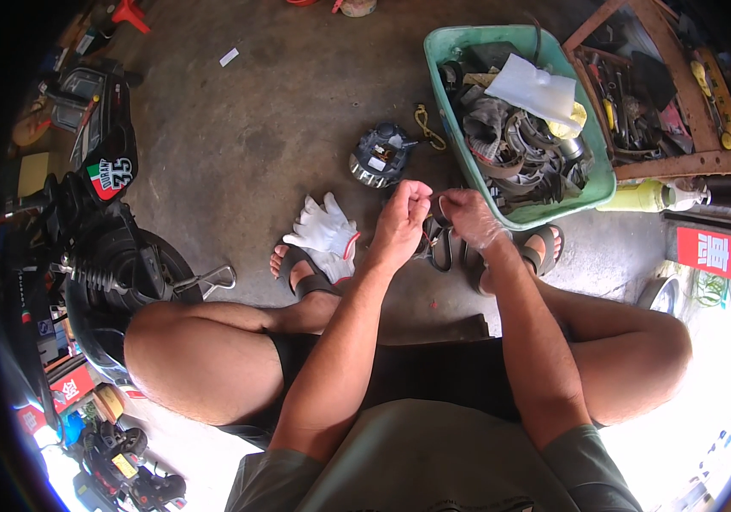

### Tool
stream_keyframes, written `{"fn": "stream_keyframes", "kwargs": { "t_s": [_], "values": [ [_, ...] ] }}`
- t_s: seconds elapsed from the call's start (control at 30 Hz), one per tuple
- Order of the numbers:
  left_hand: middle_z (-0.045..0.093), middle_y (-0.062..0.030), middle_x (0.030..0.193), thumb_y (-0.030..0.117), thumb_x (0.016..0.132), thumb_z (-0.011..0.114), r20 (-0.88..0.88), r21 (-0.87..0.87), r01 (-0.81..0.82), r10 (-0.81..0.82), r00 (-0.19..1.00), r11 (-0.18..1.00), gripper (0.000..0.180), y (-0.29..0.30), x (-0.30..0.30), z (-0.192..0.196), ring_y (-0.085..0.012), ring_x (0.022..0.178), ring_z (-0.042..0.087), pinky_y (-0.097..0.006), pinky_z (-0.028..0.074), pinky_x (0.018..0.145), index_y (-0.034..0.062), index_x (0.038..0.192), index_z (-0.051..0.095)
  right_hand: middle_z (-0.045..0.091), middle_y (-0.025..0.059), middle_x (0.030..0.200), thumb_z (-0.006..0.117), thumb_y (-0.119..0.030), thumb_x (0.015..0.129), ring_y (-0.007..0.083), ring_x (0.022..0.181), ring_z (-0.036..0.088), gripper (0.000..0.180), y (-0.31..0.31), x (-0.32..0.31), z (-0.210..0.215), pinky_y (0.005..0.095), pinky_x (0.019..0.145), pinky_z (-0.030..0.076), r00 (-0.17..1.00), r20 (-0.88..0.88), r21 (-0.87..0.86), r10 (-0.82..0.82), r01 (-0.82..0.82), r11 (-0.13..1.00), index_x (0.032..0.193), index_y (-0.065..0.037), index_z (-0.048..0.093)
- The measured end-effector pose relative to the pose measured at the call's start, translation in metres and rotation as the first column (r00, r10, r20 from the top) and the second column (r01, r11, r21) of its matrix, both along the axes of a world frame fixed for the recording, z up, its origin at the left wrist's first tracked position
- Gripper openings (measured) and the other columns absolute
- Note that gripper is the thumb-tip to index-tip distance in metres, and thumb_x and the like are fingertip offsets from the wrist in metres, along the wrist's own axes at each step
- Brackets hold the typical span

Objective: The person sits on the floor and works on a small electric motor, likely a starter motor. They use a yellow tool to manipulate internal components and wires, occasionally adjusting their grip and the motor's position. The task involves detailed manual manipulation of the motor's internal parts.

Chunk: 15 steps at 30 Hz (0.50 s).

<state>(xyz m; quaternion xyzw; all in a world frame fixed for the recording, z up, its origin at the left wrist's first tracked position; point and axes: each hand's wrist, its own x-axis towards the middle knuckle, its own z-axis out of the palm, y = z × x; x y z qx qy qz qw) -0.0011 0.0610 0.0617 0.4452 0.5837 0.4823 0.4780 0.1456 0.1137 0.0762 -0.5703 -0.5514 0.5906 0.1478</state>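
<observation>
Left hand [401, 215] grip clenched, right hand [468, 218] grasping dark belt loop [444, 247], white gloves [324, 232] beside

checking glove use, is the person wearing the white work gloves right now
No, the white work gloves lie on the concrete floor by the left foot, while the left hand is bare.

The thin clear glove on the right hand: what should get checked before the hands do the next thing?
1. Thin clear glove covers right hand: ok.
2. Left hand pinches its cuff: cannot tell, grip hidden.
3. Left hand gloved: not ok, bare.
4. White fabric gloves close by on concrete floor: ok.
5. Round grey metal part within reach: ok.
6. Green plastic tub of parts upright: ok.
</observation>
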Motion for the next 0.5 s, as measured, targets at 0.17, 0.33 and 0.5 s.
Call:
{"fn": "stream_keyframes", "kwargs": {
  "t_s": [0.17, 0.33, 0.5],
  "values": [
    [0.058, 0.0027, 0.085, 0.010, 0.092, 0.060, 0.084, -0.073, 0.081, -0.075, 0.994, 0.994, 0.009, 0.002, -0.003, 0.004, -0.0069, 0.078, 0.053, -0.023, 0.045, 0.073, 0.0045, 0.099, 0.058, 0.059, 0.0083, 0.064, 0.056, -0.020, 0.090, 0.0164, 0.046, 0.054, 0.022, 0.001, 0.004, 0.000, 0.0310, 0.048, 0.047, 0.999, 0.003, -0.014, 0.055, -0.055, 0.998, 0.091, 0.000, 0.066],
    [0.062, -0.0021, 0.080, 0.011, 0.089, 0.063, 0.085, -0.081, 0.074, -0.067, 0.994, 0.994, 0.010, 0.001, -0.011, -0.013, -0.0107, 0.071, 0.055, -0.027, 0.047, 0.067, 0.0024, 0.093, 0.060, 0.061, 0.0105, 0.068, 0.056, -0.021, 0.089, 0.0193, 0.053, 0.058, 0.023, 0.001, 0.002, -0.001, 0.0335, 0.054, 0.050, 0.995, -0.027, -0.060, 0.095, -0.096, 0.994, 0.089, 0.000, 0.066],
    [0.063, -0.0039, 0.080, 0.016, 0.091, 0.061, -0.144, -0.100, -0.122, 0.107, 0.984, 0.988, 0.016, 0.002, -0.015, -0.016, -0.0120, 0.072, 0.055, -0.029, 0.047, 0.069, 0.0009, 0.094, 0.060, 0.065, 0.0140, 0.093, 0.064, -0.017, 0.083, 0.0251, 0.083, 0.063, 0.016, -0.003, -0.003, -0.018, 0.0350, 0.074, 0.051, 0.992, 0.125, 0.575, -0.011, -0.063, 0.816, 0.094, -0.009, 0.070]
  ]
}}
